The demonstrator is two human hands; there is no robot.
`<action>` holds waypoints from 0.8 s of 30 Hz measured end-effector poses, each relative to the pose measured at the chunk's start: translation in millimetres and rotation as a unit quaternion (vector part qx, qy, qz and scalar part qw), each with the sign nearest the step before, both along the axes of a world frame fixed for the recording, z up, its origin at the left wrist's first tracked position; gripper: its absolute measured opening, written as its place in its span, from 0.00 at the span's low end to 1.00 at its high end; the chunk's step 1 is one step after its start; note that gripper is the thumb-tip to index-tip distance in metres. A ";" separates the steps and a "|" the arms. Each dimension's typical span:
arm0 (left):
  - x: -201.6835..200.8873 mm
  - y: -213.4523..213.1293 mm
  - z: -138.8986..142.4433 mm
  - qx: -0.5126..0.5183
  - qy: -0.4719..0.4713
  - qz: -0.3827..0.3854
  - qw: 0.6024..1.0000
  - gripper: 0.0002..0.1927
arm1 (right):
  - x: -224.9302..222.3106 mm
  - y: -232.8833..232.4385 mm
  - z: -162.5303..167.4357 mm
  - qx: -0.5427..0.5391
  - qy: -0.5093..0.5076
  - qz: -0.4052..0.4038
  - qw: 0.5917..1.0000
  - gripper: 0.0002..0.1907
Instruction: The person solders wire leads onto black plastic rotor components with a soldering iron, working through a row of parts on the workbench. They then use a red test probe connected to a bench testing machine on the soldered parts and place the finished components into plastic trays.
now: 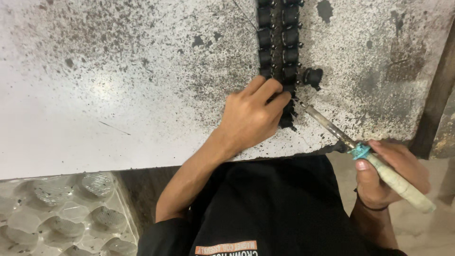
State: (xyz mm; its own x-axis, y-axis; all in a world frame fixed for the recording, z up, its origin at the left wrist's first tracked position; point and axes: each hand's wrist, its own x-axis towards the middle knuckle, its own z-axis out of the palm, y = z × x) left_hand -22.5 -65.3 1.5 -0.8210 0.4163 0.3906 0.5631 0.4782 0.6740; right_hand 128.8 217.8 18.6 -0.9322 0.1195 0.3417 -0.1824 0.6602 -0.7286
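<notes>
My left hand [251,114] rests on the speckled white worktop [118,95], its fingers curled over the near end of two rows of small black cylindrical parts [277,35]. My right hand [393,178] grips a soldering iron [379,163] with a pale handle and a teal collar. Its metal tip reaches up-left to the black part [288,121] just beside my left fingers. One loose black part [313,76] lies to the right of the rows.
A clear plastic blister tray [61,213] with round pockets sits at the lower left, below the worktop's front edge. A dark upright post [438,90] stands at the right. My black shirt [275,208] fills the bottom centre.
</notes>
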 end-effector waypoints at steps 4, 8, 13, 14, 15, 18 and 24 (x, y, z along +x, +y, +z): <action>1.3 -5.3 -5.2 -0.022 0.021 0.001 1.000 0.10 | -2.4 -5.4 -1.5 0.006 -0.021 0.001 1.000 0.21; 2.8 -8.0 -10.2 -0.017 0.031 -0.001 0.999 0.09 | -12.4 -13.3 -2.0 -0.006 0.003 0.018 1.000 0.22; 2.8 -4.0 -15.0 -0.031 0.043 -0.006 0.999 0.03 | -18.5 -18.8 7.0 0.049 -0.008 0.041 0.998 0.20; 2.7 -3.4 -15.5 -0.030 0.046 -0.008 0.998 0.03 | -19.5 -18.7 9.7 0.061 -0.013 0.046 0.997 0.20; 3.1 -3.4 -15.5 -0.028 0.048 -0.010 0.998 0.02 | -19.6 -18.9 12.6 0.072 -0.019 0.053 0.996 0.19; 4.1 -3.6 -14.3 -0.029 0.048 -0.013 0.998 0.02 | -19.7 -20.7 20.3 0.102 -0.032 0.070 0.992 0.18; 5.9 -1.6 -11.0 -0.034 0.044 -0.010 0.998 0.04 | -21.7 -23.7 30.3 0.138 -0.057 0.080 0.986 0.17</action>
State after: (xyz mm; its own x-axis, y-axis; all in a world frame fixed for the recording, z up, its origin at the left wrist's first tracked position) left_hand -16.6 -67.0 -9.5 -0.7761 0.4603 0.4311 0.6286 0.5093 0.5878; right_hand 107.1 194.1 48.9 -0.9658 -0.1144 0.2328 -0.2274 0.8052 -0.5476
